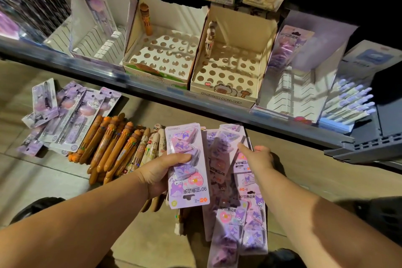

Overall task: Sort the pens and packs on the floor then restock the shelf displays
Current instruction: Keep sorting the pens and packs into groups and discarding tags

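My left hand (159, 173) grips a small stack of purple clip packs (187, 165), held upright over the floor. My right hand (257, 156) reaches to a loose heap of the same purple packs (237, 220) on the floor, fingers touching the top pack's edge. To the left lie several orange pens (108, 146) and cream pens (152, 146) in a row. Further left is a pile of purple pen packs (65, 115). On the shelf stand two boxes with holes, one (161, 54) holding one orange pen, the other (228, 67) holding one cream pen.
Slotted white display trays sit on the shelf at left (97, 43) and right (291, 85), each with one purple pack. A tray of purple-capped pens (350, 102) is at far right. The shelf's front rail (195, 102) runs across. Dark shoes show at the lower corners.
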`<state>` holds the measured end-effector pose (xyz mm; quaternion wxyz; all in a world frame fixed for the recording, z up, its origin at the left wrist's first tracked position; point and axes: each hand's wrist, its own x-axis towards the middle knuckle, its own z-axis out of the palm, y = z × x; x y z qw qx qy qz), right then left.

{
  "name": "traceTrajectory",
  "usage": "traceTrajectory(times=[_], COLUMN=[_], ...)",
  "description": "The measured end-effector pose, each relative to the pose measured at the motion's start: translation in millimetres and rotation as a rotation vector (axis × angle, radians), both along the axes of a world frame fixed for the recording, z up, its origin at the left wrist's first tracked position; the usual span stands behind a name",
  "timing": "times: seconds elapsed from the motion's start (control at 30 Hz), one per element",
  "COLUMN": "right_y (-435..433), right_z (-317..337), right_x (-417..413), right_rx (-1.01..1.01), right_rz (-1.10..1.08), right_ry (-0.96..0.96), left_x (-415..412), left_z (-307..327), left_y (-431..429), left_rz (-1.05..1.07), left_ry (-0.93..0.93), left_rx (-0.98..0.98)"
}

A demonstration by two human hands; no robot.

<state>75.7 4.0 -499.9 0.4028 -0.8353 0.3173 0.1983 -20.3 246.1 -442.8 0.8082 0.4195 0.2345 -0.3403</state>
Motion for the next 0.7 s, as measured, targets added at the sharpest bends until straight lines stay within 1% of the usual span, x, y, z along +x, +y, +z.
traceTrajectory(times=[0.07,0.17,0.27,0.37,0.53,0.7], right_y=[5,18,34,44,50,51], right_z=[3,6,8,6,5,8], right_x=[0,2,6,5,1,-6], right_rx=[-0.033,-0.242,-0.374,-0.409,-0.406,-0.456], right_rz=[0.074,0.236,0.352,0.403,0.439,0.55], right_ry=[0.025,-0.016,-0.009,0.049,0.059,0.062], left_x=[0,-2,-4,-4,-1,3], left_z=[1,0,0,-1,-6,-5], left_y=[-2,-3,-3,0,6,11], left_rz=[0.002,0.014,0.015,0.025,0.006,0.021], left_ry=[-0.01,-0.011,-0.012,0.003,0.019,0.016], left_rx=[0.001,0.01,0.003,-0.009,0.02,0.004])
